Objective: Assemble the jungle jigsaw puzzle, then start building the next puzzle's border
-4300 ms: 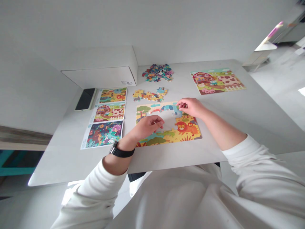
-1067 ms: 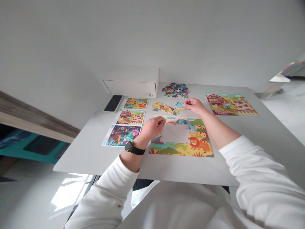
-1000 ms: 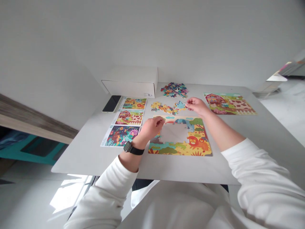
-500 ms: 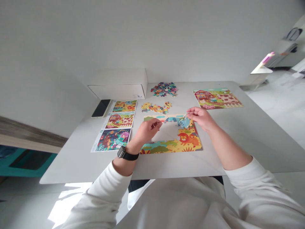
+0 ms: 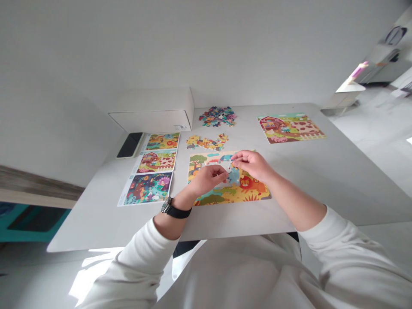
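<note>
A partly assembled jigsaw puzzle [image 5: 238,196] with lions, trees and an orange ground lies in front of me. Its middle has a gap, partly covered by my hands. My right hand [image 5: 254,166] pinches a light-blue puzzle piece [image 5: 234,175] by its upper edge, over that gap. On the left, my left hand [image 5: 208,180], with a black watch [image 5: 174,209] at the wrist, has thumb and fingers closed at the same piece's left edge. The exact contact of the left fingertips is too small to see clearly.
Loose yellow pieces [image 5: 207,142] lie behind the puzzle, and a heap of dark colourful pieces [image 5: 219,116] farther back. A finished farm puzzle [image 5: 291,128] sits at right. At left are printed picture sheets [image 5: 156,162], a phone [image 5: 129,145] and a white box [image 5: 151,120].
My right hand has moved left with the blue piece, from the puzzle's right side to over its gap. The left hand has shifted slightly right and down, and the two hands are now close together.
</note>
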`<state>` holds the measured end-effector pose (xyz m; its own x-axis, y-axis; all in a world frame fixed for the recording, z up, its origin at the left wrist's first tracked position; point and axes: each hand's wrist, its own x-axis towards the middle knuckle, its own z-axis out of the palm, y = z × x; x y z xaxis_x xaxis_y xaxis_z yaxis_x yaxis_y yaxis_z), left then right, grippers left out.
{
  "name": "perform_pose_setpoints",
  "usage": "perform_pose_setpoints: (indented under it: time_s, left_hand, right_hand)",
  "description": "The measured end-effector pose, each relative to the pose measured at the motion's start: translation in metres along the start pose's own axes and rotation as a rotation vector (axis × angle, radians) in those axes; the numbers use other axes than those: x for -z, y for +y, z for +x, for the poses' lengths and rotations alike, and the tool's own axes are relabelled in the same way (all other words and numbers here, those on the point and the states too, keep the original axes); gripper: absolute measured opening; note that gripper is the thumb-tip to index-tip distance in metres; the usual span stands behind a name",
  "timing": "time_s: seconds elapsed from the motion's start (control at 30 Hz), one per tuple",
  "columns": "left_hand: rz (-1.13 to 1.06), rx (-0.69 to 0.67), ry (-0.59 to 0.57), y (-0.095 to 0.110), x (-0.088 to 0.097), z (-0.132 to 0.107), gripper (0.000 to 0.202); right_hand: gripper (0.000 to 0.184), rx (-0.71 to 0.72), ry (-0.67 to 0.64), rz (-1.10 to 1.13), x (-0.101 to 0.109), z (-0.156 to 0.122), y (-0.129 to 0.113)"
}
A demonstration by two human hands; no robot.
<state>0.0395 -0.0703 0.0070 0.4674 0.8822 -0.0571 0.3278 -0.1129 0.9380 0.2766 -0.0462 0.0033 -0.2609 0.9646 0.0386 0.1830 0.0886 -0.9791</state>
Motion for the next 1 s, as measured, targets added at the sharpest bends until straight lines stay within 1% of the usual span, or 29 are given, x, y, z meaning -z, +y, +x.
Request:
perform_pose_setpoints:
  time_s: [0.13,0.23,0.33,0.4,0.47,0.57,0.63,0.7,0.8,0.9,0.93,1.0]
  left_hand:
    - [0.014,0.035,0.075,0.001,0.004,0.0,0.035]
    - [-0.004,0.044,0.127,-0.001,0.005,0.001,0.037]
    - [-0.009,0.018,0.16,-0.005,0.005,0.002,0.039]
    - [-0.011,-0.002,0.167,-0.007,0.006,0.003,0.042]
    - [-0.029,-0.004,0.169,-0.008,0.006,0.003,0.045]
    - [-0.094,0.023,0.162,-0.01,0.006,0.003,0.048]
    - [-0.151,0.034,0.156,-0.011,0.005,0.004,0.05]
    - [-0.196,0.038,0.154,-0.012,0.004,0.005,0.054]
    - [-0.231,0.048,0.169,-0.013,0.003,0.006,0.052]
    - [-0.244,0.046,0.213,-0.013,0.005,0.006,0.049]
    - [-0.243,0.047,0.232,-0.013,0.005,0.006,0.049]
    - [-0.233,0.057,0.26,-0.013,0.007,0.006,0.049]
  right_hand:
    - [0.039,0.019,-0.023,0.0,0.003,0.001,0.001]
    - [0.04,-0.016,-0.101,0.008,0.006,0.0,0.002]
    - [0.038,-0.039,-0.197,0.004,0.006,-0.004,0.001]
    - [0.036,-0.063,-0.257,-0.005,0.005,-0.005,0.001]
    - [0.033,-0.097,-0.283,-0.009,0.004,-0.006,0.001]
    - [0.03,-0.145,-0.208,0.026,0.004,-0.006,0.0]
    - [0.033,-0.176,-0.146,0.079,0.004,-0.006,-0.001]
    - [0.038,-0.208,-0.137,0.119,0.004,-0.007,-0.002]
    - [0.041,-0.227,-0.172,0.137,0.003,-0.008,-0.001]
    - [0.039,-0.189,-0.213,0.067,0.005,-0.008,0.004]
    - [0.037,-0.167,-0.212,0.009,0.006,-0.008,0.006]
    - [0.034,-0.107,-0.171,-0.136,0.009,-0.007,0.008]
